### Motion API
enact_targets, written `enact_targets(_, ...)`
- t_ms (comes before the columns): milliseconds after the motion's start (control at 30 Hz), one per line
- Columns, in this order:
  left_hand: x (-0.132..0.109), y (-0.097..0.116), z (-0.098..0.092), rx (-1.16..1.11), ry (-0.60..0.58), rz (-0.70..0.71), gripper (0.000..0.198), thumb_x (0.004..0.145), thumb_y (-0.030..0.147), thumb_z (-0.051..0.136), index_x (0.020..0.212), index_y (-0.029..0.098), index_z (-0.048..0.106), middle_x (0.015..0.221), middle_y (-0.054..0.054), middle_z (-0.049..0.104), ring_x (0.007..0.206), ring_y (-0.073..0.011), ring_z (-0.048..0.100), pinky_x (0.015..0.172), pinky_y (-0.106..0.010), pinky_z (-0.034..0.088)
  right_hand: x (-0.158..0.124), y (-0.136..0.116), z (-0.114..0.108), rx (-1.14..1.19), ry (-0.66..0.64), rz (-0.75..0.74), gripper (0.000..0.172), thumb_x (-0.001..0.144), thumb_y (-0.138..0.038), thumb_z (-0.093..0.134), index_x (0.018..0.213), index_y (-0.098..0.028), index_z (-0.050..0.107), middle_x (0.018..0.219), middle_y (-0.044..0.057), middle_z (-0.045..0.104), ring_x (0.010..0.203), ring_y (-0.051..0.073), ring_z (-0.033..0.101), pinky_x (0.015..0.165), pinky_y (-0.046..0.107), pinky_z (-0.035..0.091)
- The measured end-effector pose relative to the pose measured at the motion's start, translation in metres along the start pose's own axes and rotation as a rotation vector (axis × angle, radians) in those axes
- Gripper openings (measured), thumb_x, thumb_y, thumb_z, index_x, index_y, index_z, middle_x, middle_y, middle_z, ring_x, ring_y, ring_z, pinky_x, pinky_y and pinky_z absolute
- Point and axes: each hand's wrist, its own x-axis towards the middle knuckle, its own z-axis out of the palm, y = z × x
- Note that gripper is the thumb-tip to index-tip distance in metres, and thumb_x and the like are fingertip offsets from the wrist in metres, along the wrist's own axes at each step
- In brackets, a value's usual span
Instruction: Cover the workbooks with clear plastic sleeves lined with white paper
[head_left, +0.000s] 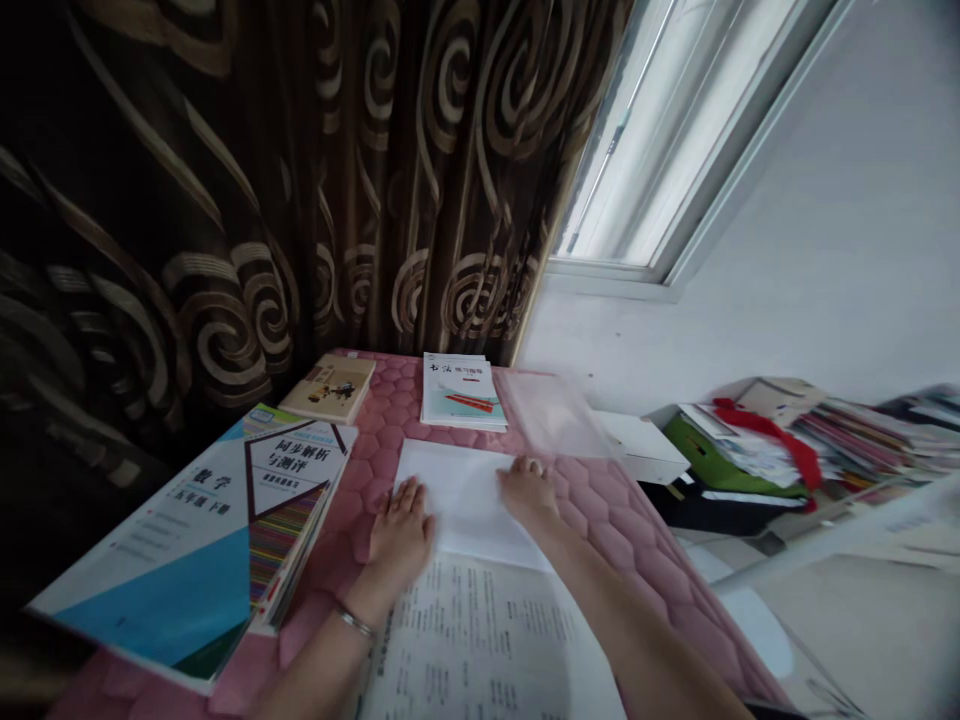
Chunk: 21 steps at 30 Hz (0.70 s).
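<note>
Left hand [397, 530]: flat, fingers spread, touching smooth white sheet [457, 495]
Right hand [529, 492]: fingers together, resting on sheet's edge
Surface: pink quilted mat [637, 550]

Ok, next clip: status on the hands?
Left hand flat, fingers at white sheet edge. Right hand flat on sheet's other side. Plastic sleeve just beyond.

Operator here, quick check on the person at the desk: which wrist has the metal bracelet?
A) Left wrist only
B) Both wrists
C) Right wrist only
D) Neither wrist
A. The metal bangle circles the wrist behind the left hand, while the wrist behind the right hand is bare.
</note>
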Motion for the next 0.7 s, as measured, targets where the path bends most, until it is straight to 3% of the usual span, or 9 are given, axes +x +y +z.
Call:
enact_targets(100, 0.001, -0.001, -0.003, -0.031, -0.008, -0.018, 0.051, 0.094, 0.033, 0.035, 0.142, 0.017, 0.045, 0.152, -0.007, 0.038, 0.14, -0.0217, 0.035, 0.116, -0.043, 0.026, -0.006, -0.035, -0.008, 0.031, 0.024, -0.105, 0.05, 0.097, -0.037, 0.034, 0.128, -0.005, 0.055, 0.136, 0.026, 0.05, 0.123, 0.032, 0.047, 0.098, 0.045, 0.036)
enact_targets(233, 0.002, -0.001, -0.005, -0.041, 0.007, 0.001, 0.05, 0.094, 0.029, 0.036, 0.14, 0.017, 0.048, 0.148, -0.008, 0.045, 0.139, -0.0225, 0.037, 0.116, -0.045, 0.026, -0.007, -0.095, -0.008, 0.226, 0.064, -0.271, 0.061, 0.09, -0.06, 0.043, 0.122, -0.01, 0.059, 0.128, 0.022, 0.056, 0.12, 0.03, 0.05, 0.094, 0.041, 0.041)
enact_targets(333, 0.003, -0.001, -0.003, -0.06, -0.004, -0.004, 0.05, 0.093, 0.029, 0.036, 0.139, 0.017, 0.049, 0.146, -0.009, 0.047, 0.138, -0.0235, 0.038, 0.116, -0.046, 0.026, 0.006, -0.128, -0.009, 0.301, 0.019, -0.278, 0.06, 0.083, -0.065, 0.052, 0.111, -0.014, 0.066, 0.119, 0.018, 0.063, 0.113, 0.029, 0.056, 0.092, 0.039, 0.043)
enact_targets(567, 0.003, -0.001, 0.0, -0.104, -0.052, -0.031, 0.054, 0.094, 0.034, 0.034, 0.145, 0.019, 0.041, 0.154, -0.004, 0.035, 0.142, -0.0237, 0.031, 0.118, -0.046, 0.022, 0.065, -0.151, -0.017, 0.24, -0.068, -0.16, 0.06, 0.084, -0.065, 0.052, 0.106, -0.013, 0.071, 0.111, 0.019, 0.069, 0.108, 0.031, 0.063, 0.091, 0.039, 0.045)
enact_targets(700, 0.001, 0.0, -0.001, -0.098, -0.053, -0.054, 0.053, 0.094, 0.033, 0.032, 0.146, 0.022, 0.04, 0.154, -0.003, 0.035, 0.142, -0.0233, 0.031, 0.117, -0.046, 0.024, 0.077, -0.158, -0.017, 0.229, -0.073, -0.124, 0.055, 0.087, -0.06, 0.052, 0.108, -0.012, 0.07, 0.108, 0.019, 0.071, 0.105, 0.03, 0.065, 0.089, 0.039, 0.046)
